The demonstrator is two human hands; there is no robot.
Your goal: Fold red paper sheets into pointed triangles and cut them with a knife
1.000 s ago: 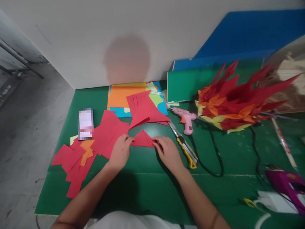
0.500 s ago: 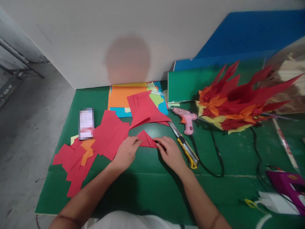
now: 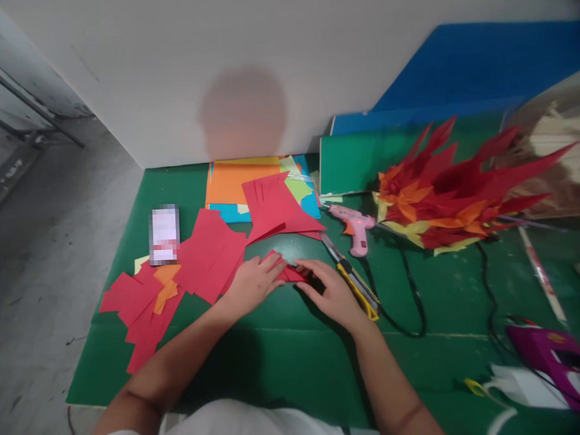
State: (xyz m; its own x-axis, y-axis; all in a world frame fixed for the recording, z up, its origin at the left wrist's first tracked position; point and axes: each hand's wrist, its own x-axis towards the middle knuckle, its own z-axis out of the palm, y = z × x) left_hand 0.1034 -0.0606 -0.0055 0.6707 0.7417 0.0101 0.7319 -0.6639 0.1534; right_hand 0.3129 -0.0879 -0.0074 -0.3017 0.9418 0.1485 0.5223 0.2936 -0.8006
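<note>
A small folded red paper triangle [image 3: 292, 274] lies on the green mat [image 3: 276, 357], mostly covered by both hands. My left hand [image 3: 254, 283] rests on its left side with the fingers stretched flat over the paper. My right hand [image 3: 331, 293] presses on its right side, fingers extended and lying flat. A larger red sheet [image 3: 275, 208] with cut slits lies just behind the hands, and several loose red pieces [image 3: 208, 253] lie to the left.
A yellow utility knife [image 3: 354, 280] lies right of my right hand, beside a pink glue gun [image 3: 355, 226] with a black cord. A red-orange spiky paper piece [image 3: 451, 196] sits at the right. A phone [image 3: 164, 234] and coloured sheets [image 3: 236, 181] lie behind; scissors [image 3: 476, 386] at lower right.
Both hands have closed in over the small red triangle, left fingers sliding right across it; it is now flatter and mostly hidden.
</note>
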